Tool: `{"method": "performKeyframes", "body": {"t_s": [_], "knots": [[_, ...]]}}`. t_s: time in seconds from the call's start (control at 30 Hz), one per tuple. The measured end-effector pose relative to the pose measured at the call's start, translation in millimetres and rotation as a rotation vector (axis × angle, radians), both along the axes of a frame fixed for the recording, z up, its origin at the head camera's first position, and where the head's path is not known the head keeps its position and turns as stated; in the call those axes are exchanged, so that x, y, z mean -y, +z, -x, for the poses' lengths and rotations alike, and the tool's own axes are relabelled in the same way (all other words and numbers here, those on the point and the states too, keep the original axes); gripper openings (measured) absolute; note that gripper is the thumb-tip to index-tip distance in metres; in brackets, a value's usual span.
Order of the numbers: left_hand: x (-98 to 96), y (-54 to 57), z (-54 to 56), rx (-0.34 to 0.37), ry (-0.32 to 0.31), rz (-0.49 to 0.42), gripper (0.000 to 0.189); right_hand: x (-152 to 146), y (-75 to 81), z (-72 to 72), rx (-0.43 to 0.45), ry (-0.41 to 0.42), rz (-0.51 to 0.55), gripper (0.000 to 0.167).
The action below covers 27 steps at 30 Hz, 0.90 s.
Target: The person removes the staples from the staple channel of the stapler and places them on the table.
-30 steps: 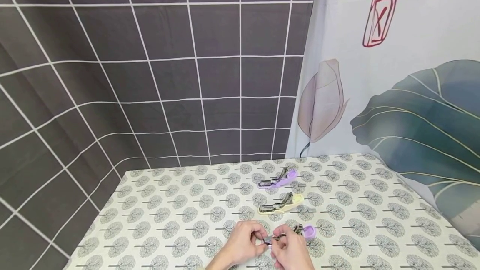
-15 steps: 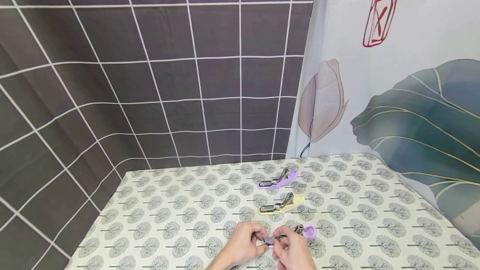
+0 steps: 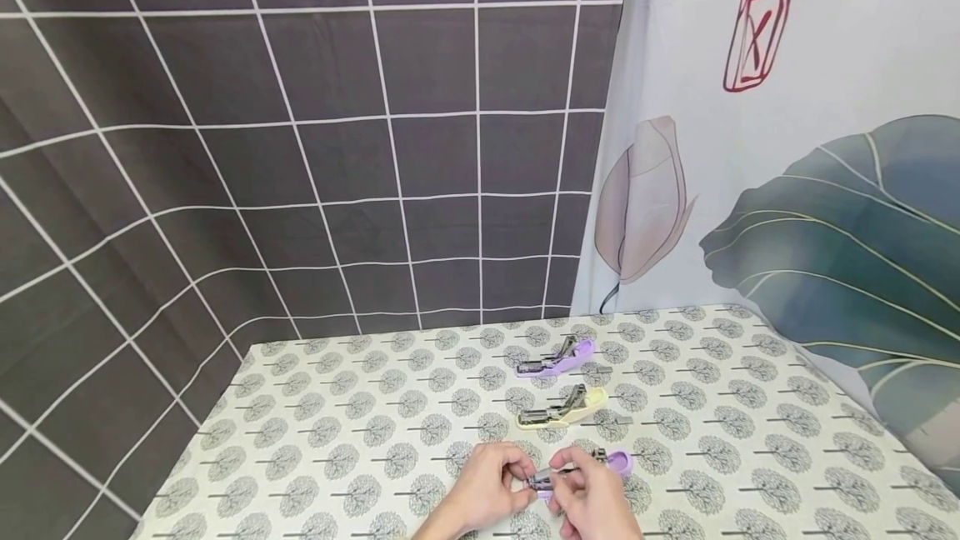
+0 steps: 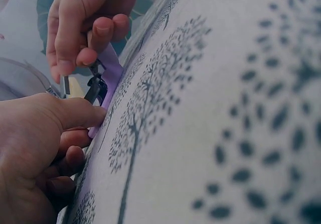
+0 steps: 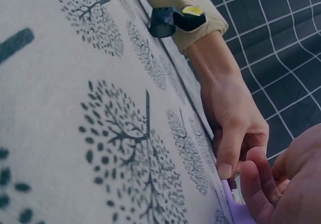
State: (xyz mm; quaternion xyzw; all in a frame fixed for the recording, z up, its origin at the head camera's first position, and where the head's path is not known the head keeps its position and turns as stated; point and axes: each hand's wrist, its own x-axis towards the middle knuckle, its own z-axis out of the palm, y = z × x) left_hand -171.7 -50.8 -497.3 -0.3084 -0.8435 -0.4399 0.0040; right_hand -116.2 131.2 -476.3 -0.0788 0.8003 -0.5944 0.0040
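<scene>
A purple stapler [image 3: 619, 463], swung apart with its metal parts bare, lies on the patterned cloth between the hands. My left hand [image 3: 486, 486] holds its left end between thumb and fingers. Bent over its metal part is my right hand [image 3: 588, 497], thumb and forefinger pinched together there; the fingers hide the exact spot gripped. In the left wrist view, dark metal [image 4: 95, 88] shows between both hands, with the purple body [image 4: 113, 68] behind it. The right wrist view shows a bit of purple [image 5: 239, 211] below the fingertips.
Beyond the hands lie a yellow stapler [image 3: 573, 411] and, farther back, another purple stapler [image 3: 557, 359], both swung apart. Small grey strips [image 3: 622, 421] lie right of them. A dark gridded curtain [image 3: 435, 148] and a flower-printed white curtain [image 3: 675, 40] border the table.
My right hand has shifted slightly to the right along the stapler, uncovering more of its metal part. My left hand stays in place, and the other two staplers have not moved.
</scene>
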Motion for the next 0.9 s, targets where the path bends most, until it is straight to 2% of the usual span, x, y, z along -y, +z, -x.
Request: {"method": "performKeyframes", "body": {"t_s": [0.43,0.63,0.9], "knots": [[-0.1,0.3,-1.1,-0.005,0.004,0.001,0.022,-13.8,12.5,-1.3,0.005,0.027,0.044,0.014],[0.1,-0.3,-0.6,-0.002,0.002,-0.006,0.022,-19.1,19.8,-2.8,0.033,0.005,0.033,0.013],[0.1,0.1,-1.3,0.013,0.005,-0.001,0.022,-30.7,24.5,-5.2,0.070,-0.012,0.080,0.020]]}}
